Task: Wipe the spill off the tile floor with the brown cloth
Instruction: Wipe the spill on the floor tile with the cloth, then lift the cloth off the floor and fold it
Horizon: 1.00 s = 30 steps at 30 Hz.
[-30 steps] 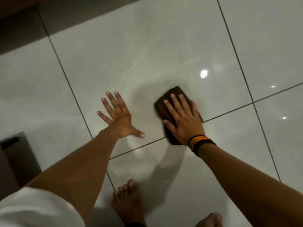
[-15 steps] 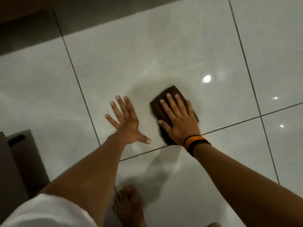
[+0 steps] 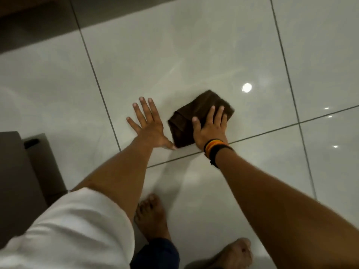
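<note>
The folded brown cloth [image 3: 196,113] lies on the glossy white tile floor [image 3: 194,55] near the middle of the view. My right hand [image 3: 210,129] presses flat on its near right part, fingers spread; striped bands circle that wrist. My left hand [image 3: 148,125] rests flat on the bare tile just left of the cloth, fingers apart, its thumb tip touching the cloth's near corner. A faint wet sheen surrounds the cloth; the spill's outline is hard to make out.
A grey box-like object [image 3: 23,167] stands at the left edge. Dark grout lines [image 3: 262,133] cross the floor just near the hands. My bare feet [image 3: 151,216] stand below the arms. A dark strip of shadow [image 3: 38,26] runs along the top left.
My right hand has slid the cloth left, so the cloth now meets my left thumb. The left hand stays planted on the tile. The view has shifted a little.
</note>
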{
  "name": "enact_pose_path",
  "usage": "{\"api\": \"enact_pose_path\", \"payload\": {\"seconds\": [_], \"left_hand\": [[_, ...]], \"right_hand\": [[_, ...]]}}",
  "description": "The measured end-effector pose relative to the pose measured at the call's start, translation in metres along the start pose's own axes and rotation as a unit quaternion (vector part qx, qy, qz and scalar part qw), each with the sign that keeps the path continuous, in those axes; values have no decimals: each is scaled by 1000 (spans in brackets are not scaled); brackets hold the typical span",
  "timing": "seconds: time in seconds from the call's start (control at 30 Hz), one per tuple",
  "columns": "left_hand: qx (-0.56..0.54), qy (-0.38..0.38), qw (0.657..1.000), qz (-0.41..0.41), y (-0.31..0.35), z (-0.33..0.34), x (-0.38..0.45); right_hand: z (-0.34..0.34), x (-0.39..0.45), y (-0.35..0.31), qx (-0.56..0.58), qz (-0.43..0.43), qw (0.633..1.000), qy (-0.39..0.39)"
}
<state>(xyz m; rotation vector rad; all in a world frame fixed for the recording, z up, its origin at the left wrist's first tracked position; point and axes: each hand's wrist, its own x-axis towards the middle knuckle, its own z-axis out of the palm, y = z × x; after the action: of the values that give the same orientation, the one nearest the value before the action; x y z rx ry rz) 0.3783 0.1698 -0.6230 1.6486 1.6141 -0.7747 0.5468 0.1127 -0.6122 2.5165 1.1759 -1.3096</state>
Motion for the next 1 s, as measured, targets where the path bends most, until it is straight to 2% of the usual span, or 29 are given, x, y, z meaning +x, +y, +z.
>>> {"api": "enact_pose_path", "payload": {"seconds": [0.07,0.13,0.2,0.27,0.37,0.43,0.53,0.63,0.77,0.87,1.0], "left_hand": [[-51,72,996,0,5,5,-13],[-171,155,973,3,8,18,-34],[-275,172,946,-14,17,27,-50],[-322,132,937,-22,32,29,-52],[-281,92,955,-31,57,32,-39],[-311,62,947,-53,74,31,-37],[-419,12,905,-75,78,27,-51],[-461,0,886,-59,60,11,-93],[-502,-57,861,-51,31,-47,-177],[-515,-103,850,-47,10,-104,-245],[-563,-83,820,-59,-13,-175,-340]], "right_hand": [[-6,-32,20,18,43,999,-21],[-13,-46,35,53,65,995,55],[-21,-42,40,117,72,983,125],[-27,-26,38,183,93,972,116],[-23,-6,34,218,147,962,68],[-16,-4,37,279,176,943,39],[-12,-24,45,403,197,894,1],[-32,-80,41,507,205,836,-35],[-81,-166,25,512,143,846,-43],[-125,-225,-3,517,115,844,-83],[-187,-305,-55,524,65,840,-127]]}}
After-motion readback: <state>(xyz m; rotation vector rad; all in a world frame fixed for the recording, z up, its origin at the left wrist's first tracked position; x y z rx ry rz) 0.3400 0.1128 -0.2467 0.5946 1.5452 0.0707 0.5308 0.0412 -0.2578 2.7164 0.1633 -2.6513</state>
